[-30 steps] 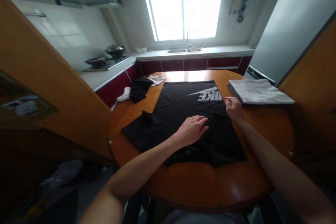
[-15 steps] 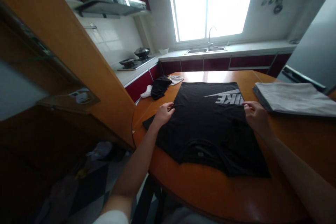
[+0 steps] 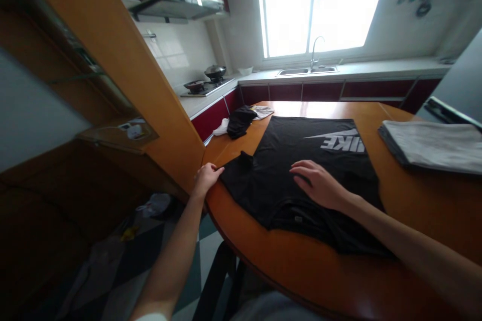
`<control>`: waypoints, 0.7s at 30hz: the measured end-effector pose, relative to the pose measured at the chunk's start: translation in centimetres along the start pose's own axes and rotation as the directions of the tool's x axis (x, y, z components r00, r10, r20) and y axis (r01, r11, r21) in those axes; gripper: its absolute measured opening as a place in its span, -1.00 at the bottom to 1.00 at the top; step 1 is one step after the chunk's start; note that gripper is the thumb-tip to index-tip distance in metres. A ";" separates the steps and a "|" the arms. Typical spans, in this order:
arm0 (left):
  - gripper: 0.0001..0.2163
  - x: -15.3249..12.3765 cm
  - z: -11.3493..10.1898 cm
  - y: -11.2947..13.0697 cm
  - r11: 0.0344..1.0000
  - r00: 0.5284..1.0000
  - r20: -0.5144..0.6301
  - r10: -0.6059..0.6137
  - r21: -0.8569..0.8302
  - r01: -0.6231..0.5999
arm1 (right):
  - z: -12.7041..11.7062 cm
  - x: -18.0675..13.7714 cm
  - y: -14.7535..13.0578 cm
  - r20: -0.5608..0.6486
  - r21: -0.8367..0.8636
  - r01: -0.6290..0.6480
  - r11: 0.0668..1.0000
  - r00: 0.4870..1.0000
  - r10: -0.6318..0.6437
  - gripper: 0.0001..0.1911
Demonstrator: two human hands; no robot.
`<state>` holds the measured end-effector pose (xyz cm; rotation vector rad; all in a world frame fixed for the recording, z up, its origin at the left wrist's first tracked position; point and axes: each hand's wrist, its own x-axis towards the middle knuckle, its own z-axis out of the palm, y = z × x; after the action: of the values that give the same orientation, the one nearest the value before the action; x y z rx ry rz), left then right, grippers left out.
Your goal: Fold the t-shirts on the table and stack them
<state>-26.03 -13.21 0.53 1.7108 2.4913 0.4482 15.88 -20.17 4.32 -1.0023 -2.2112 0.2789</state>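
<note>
A black T-shirt (image 3: 286,160) with a white NIKE print lies spread on the wooden table, its neck opening toward me. At the table's left edge, my left hand (image 3: 208,177) pinches the end of the shirt's left-side sleeve. That sleeve is stretched out, with a small fold standing up near its upper edge. My right hand (image 3: 320,184) is over the middle of the shirt, fingers extended and loosely apart, holding nothing. Whether its fingertips touch the cloth I cannot tell.
A folded grey cloth stack (image 3: 437,145) lies at the table's right. Small black and white garments (image 3: 241,121) sit at the far left edge of the table (image 3: 286,271). Beyond are a stove with pans (image 3: 207,83), a sink (image 3: 307,71) and a window. A wooden partition (image 3: 150,100) rises at left.
My left hand has moved left and toward me from the shirt's side to the sleeve end. My right hand has left the right side and moved left over the shirt's middle.
</note>
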 end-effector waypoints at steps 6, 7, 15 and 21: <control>-0.78 0.7 0.6 0.5 0.996 0.999 0.042 0.028 -0.081 -0.025 | 6.8 4.9 -4.5 0.312 -0.001 0.176 0.984 0.935 -0.167 -0.74; -0.82 0.7 0.6 0.6 0.990 0.998 0.045 0.042 -0.140 -0.036 | 7.7 5.6 -4.5 0.330 0.003 0.185 0.983 0.927 -0.176 -0.76; -0.83 -2.2 -1.6 5.0 0.748 0.960 -0.203 0.193 -0.602 -0.278 | 11.1 8.8 -2.5 0.284 0.261 -0.110 0.959 0.958 0.032 -0.80; -0.58 -5.3 -2.8 9.8 0.299 0.716 -0.085 0.693 -0.869 -0.393 | 8.6 9.5 -1.5 0.309 0.647 -0.661 0.381 0.684 0.661 -0.59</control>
<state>-15.94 -15.45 5.52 1.8489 0.9568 1.1144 4.88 -13.57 3.29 -1.3341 -1.2991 1.4118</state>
